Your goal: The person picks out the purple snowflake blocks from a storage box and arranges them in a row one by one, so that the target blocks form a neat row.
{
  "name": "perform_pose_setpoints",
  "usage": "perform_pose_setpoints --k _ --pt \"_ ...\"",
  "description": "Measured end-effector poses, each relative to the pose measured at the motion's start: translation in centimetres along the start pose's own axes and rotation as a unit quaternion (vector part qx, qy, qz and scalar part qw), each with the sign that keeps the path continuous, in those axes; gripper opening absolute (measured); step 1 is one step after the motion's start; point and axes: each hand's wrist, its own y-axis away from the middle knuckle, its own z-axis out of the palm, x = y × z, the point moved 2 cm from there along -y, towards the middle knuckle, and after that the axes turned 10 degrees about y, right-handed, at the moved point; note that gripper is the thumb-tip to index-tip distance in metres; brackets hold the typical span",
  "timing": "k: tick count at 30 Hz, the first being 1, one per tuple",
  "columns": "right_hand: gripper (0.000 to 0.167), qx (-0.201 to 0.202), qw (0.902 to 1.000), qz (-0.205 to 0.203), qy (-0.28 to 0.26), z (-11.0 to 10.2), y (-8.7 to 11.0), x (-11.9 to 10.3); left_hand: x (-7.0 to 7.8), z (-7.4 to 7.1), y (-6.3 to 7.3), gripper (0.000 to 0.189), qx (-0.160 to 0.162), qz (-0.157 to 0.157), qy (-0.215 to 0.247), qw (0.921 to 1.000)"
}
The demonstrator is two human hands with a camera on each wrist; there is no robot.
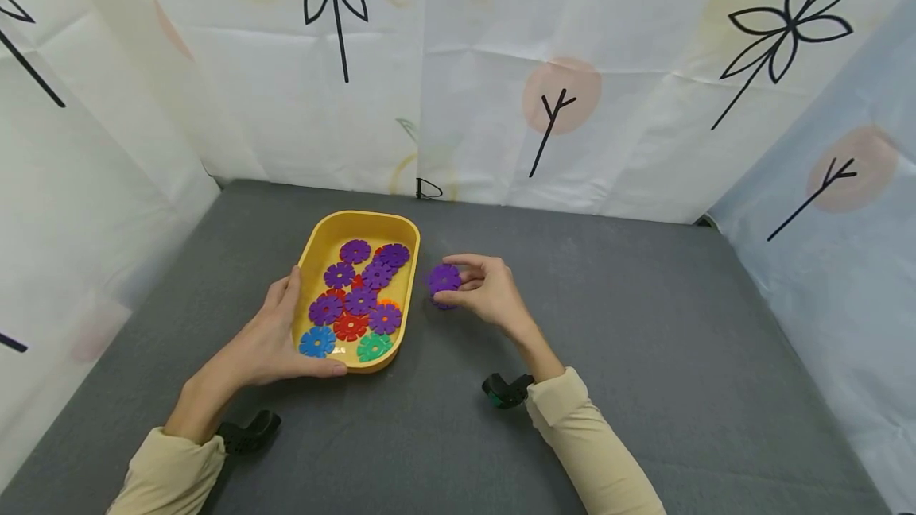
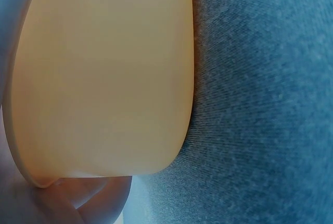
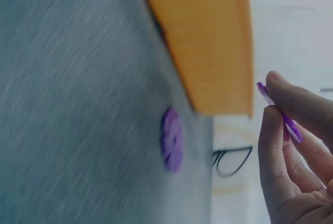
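We see the right grip (image 1: 494, 292), narrow, pinching a purple disc (image 1: 444, 278) just beside the yellow tray (image 1: 358, 226); a second disc (image 3: 172, 140) lies on the tabletop (image 1: 658, 340); our left grip (image 1: 268, 340) holds the tray.

A: Site type?
B: Small screened-off booth; whether in a home or lab, cannot tell.
A: Evidence?
B: Printed hangings (image 1: 472, 102) on 3 sides, leaf and twig motifs (image 1: 790, 25); grey counter (image 1: 680, 388) between them; 2 black wrist devices (image 1: 250, 434) worn.

Right hand (image 1: 488, 291) in fingertip pinch
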Motion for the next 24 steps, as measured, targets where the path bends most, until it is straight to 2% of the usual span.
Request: perform_pose_setpoints --k 11,19,24 --pt "0.053 0.016 0.998 0.044 0.044 -1.9 -0.2 4.0 0.0 0.0 0.0 0.155 0.0 -0.006 -0.008 0.9999" --pt "0.053 0.015 0.9953 0.066 0.07 -2.0 -0.5 5.2 0.0 0.0 0.0 0.154 -0.003 -0.012 -0.007 0.9999" --pt "0.051 0.024 0.9924 0.06 0.105 -1.7 -0.9 5.6 0.0 0.0 0.0 0.154 -0.004 -0.015 -0.009 0.9998"
